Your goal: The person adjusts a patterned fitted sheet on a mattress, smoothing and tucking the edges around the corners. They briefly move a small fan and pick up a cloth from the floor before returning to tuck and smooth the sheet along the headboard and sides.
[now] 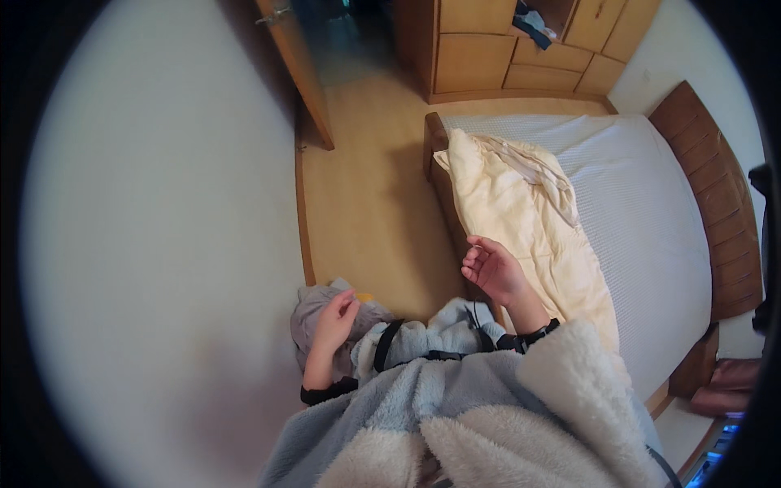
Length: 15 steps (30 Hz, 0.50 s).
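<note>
Left hand (pixel 333 320), seven o'clock, and right hand (pixel 498 275), four: both look empty, fingers half-curled. Cream quilt (pixel 527 213), two o'clock; wide two-handed grip likely best.

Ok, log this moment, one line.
left hand: near crumpled grey cloth; right hand: empty, near cream fabric quilt; quilt: on wooden bed

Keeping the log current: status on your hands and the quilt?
Left hand looks empty, near grey cloth. Right hand empty, near cream quilt. Quilt rumpled on bed. Grey cloth beside wall.
</note>
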Motion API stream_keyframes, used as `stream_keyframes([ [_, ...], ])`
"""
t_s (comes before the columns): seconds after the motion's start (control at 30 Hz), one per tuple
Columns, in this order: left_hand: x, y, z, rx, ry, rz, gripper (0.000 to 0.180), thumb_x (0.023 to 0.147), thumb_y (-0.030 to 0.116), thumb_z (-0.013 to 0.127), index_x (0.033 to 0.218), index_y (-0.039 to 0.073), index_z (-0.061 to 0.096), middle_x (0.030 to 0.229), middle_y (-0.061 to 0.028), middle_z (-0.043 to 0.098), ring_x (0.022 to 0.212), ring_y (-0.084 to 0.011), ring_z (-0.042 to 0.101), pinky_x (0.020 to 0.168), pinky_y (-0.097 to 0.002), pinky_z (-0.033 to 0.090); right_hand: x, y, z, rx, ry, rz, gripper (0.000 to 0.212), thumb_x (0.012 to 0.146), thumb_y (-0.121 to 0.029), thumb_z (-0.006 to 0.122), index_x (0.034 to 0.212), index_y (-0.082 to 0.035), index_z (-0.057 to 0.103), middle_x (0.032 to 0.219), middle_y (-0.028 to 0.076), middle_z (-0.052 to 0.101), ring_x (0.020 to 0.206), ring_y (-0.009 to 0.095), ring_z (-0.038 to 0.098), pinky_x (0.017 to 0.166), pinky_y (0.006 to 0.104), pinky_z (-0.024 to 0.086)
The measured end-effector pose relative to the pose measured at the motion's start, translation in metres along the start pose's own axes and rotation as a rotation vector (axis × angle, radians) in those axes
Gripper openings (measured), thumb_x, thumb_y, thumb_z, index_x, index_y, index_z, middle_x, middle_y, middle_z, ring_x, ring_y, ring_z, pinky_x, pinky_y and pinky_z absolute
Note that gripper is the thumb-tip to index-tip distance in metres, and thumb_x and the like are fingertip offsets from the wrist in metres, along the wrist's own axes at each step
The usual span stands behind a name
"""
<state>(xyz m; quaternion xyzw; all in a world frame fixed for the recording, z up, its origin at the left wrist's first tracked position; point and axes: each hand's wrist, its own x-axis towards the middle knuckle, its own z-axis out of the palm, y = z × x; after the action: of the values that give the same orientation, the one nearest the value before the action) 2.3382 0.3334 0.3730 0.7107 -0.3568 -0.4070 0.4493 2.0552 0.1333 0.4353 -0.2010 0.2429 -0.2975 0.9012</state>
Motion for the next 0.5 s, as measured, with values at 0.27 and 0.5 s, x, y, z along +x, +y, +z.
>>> stream_keyframes([
  [0.27,0.182,0.025,-0.030,0.026,-0.094,0.052,0.034,0.088,0.014,0.058,0.118,0.000,0.052,0.093,-0.0071,0.065,0.086,-0.0114,0.060,0.077,-0.0240,0.047,0.166,-0.065,-0.012,0.016,0.024,-0.061,0.024,0.092,-0.023,0.045,0.106,-0.008,0.057,0.081,0.003,0.063,0.080,0.017,0.061,0.078,0.0322,0.048],
  [0.5,0.350,0.085,-0.065,0.015,-0.113,-0.068,0.035,0.092,0.016,0.053,0.122,0.000,0.049,0.099,-0.0084,0.063,0.091,-0.0145,0.059,0.079,-0.0271,0.047,0.365,-0.156,0.010,0.251,-0.141,-0.116,0.025,0.094,-0.022,0.043,0.109,-0.007,0.057,0.086,0.005,0.066,0.084,0.019,0.064,0.080,0.0337,0.050],
])
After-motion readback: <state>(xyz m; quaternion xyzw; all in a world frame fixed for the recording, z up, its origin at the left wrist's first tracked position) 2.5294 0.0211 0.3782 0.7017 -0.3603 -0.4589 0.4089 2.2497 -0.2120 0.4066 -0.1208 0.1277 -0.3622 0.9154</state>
